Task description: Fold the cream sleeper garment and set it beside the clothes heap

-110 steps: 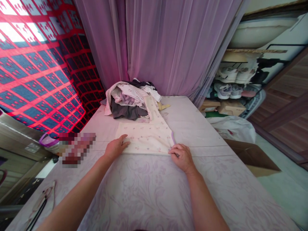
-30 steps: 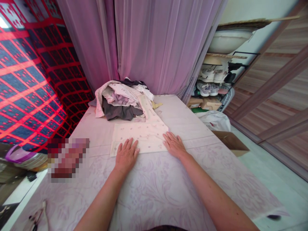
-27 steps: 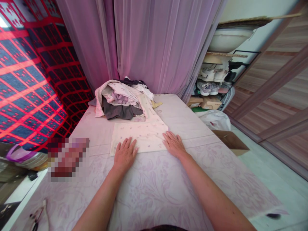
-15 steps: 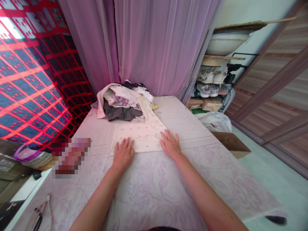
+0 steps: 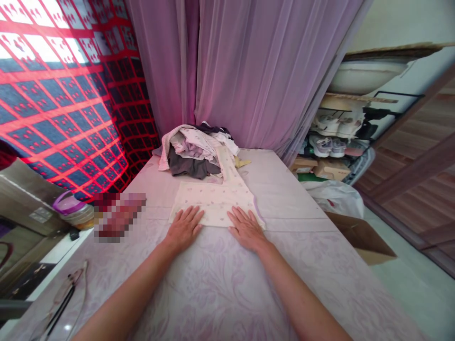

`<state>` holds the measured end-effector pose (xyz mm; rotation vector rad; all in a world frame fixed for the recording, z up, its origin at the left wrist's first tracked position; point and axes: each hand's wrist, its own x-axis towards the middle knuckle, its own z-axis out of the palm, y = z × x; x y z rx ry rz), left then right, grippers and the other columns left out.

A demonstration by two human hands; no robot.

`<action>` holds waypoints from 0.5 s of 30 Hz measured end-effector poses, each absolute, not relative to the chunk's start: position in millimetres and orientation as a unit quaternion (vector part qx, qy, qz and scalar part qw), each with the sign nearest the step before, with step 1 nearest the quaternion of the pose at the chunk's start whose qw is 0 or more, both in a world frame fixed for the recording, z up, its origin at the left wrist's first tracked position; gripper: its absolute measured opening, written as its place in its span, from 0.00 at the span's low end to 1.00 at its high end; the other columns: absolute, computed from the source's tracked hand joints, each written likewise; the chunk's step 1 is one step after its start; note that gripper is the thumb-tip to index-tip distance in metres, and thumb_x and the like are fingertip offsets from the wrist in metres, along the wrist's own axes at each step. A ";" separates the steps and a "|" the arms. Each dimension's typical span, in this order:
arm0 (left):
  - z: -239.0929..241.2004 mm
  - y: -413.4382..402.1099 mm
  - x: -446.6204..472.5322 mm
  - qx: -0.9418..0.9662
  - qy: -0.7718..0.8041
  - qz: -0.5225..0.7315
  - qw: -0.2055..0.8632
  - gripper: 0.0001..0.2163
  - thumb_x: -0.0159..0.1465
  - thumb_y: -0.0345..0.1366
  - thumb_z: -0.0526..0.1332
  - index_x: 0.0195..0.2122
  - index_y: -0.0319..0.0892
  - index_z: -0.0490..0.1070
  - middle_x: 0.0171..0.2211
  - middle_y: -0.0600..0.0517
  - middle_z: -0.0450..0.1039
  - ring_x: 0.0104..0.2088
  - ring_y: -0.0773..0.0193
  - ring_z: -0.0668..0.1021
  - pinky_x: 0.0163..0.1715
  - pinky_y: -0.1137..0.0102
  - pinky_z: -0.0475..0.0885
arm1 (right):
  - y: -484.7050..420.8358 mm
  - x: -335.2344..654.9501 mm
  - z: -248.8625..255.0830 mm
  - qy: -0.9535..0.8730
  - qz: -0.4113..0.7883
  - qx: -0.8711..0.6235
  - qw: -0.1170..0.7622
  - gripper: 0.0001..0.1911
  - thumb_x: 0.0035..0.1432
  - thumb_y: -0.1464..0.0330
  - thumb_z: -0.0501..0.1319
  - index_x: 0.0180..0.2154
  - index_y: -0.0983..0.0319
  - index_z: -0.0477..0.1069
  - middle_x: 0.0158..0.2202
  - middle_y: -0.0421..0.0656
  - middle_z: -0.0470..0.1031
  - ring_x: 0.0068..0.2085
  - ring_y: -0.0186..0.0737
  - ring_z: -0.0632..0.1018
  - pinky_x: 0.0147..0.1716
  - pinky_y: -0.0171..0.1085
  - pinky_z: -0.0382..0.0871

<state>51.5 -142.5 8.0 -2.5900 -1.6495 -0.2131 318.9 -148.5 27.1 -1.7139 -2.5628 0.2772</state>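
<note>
A cream garment with small printed motifs (image 5: 213, 199) lies spread on the table, its near edge towards me. One strip of it runs back to a heap of clothes (image 5: 194, 166). My left hand (image 5: 185, 228) rests flat on its near left corner, fingers stretched out. On the near right part lies my right hand (image 5: 247, 227), also flat with fingers spread. Neither hand grips the cloth. A purple trim shows along the garment's right edge. The heap holds grey, white and patterned pieces, partly hidden by each other.
A floral cloth (image 5: 213, 284) covers the table. Glasses and a cord (image 5: 67, 293) lie at the near left, beyond them a blurred-out item (image 5: 121, 215). A purple-lidded tub (image 5: 73, 210) stands at the left. On the right are a cardboard box (image 5: 366, 237) and a shoe rack (image 5: 337, 128).
My right hand has slid left on the garment, uncovering its right edge with the purple trim. My left hand stays near the left corner. The whole view has shifted slightly.
</note>
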 end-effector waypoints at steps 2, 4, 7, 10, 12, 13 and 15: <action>8.9 -142.6 46.0 -0.838 -0.541 -0.069 0.024 0.24 0.69 0.49 0.40 0.65 0.52 0.53 0.66 0.53 0.53 0.65 0.57 0.56 0.61 0.56 0.51 | -150.6 322.8 28.8 -0.821 0.085 -0.564 0.021 0.29 0.65 0.58 0.44 0.65 0.56 0.49 0.69 0.42 0.43 0.68 0.41 0.46 0.64 0.53 0.35; 10.3 -143.3 45.2 -0.834 -0.547 -0.065 0.015 0.25 0.69 0.50 0.40 0.64 0.51 0.54 0.66 0.53 0.53 0.65 0.57 0.55 0.62 0.57 0.51 | -153.1 318.4 31.2 -0.812 0.087 -0.577 0.020 0.29 0.65 0.58 0.44 0.65 0.56 0.49 0.69 0.42 0.44 0.68 0.42 0.47 0.64 0.53 0.34; 12.7 -144.9 48.4 -0.829 -0.557 -0.058 0.006 0.25 0.69 0.50 0.41 0.64 0.51 0.54 0.66 0.52 0.52 0.66 0.56 0.55 0.62 0.56 0.50 | -158.5 297.1 34.2 -0.816 0.085 -0.570 0.038 0.30 0.65 0.57 0.44 0.66 0.57 0.47 0.69 0.44 0.42 0.68 0.44 0.46 0.63 0.55 0.30; 14.0 -146.2 50.2 -0.829 -0.556 -0.056 0.006 0.24 0.68 0.49 0.43 0.64 0.50 0.54 0.66 0.52 0.52 0.66 0.55 0.54 0.62 0.55 0.50 | -164.9 270.8 33.1 -0.851 0.099 -0.512 0.051 0.31 0.65 0.55 0.44 0.66 0.56 0.45 0.69 0.43 0.40 0.68 0.42 0.44 0.63 0.54 0.30; 13.6 -146.5 49.5 -0.832 -0.552 -0.057 0.009 0.24 0.68 0.49 0.43 0.64 0.51 0.54 0.66 0.52 0.51 0.66 0.55 0.55 0.62 0.55 0.50 | -167.5 262.1 30.4 -0.866 0.116 -0.484 0.045 0.31 0.65 0.55 0.43 0.66 0.56 0.45 0.69 0.42 0.41 0.68 0.41 0.44 0.64 0.53 0.31; 13.0 -146.4 48.7 -0.833 -0.550 -0.059 0.011 0.24 0.68 0.49 0.43 0.64 0.51 0.54 0.66 0.52 0.51 0.66 0.56 0.55 0.62 0.56 0.50 | -168.1 262.6 29.1 -0.868 0.121 -0.479 0.042 0.31 0.65 0.55 0.43 0.66 0.57 0.45 0.69 0.42 0.41 0.68 0.41 0.43 0.64 0.53 0.31; 11.6 -145.8 47.3 -0.834 -0.549 -0.060 0.015 0.25 0.69 0.49 0.42 0.65 0.51 0.53 0.66 0.52 0.51 0.66 0.56 0.55 0.62 0.56 0.49 | -168.5 273.6 27.1 -0.866 0.123 -0.483 0.035 0.32 0.65 0.55 0.43 0.66 0.58 0.44 0.69 0.42 0.41 0.68 0.40 0.43 0.64 0.52 0.31</action>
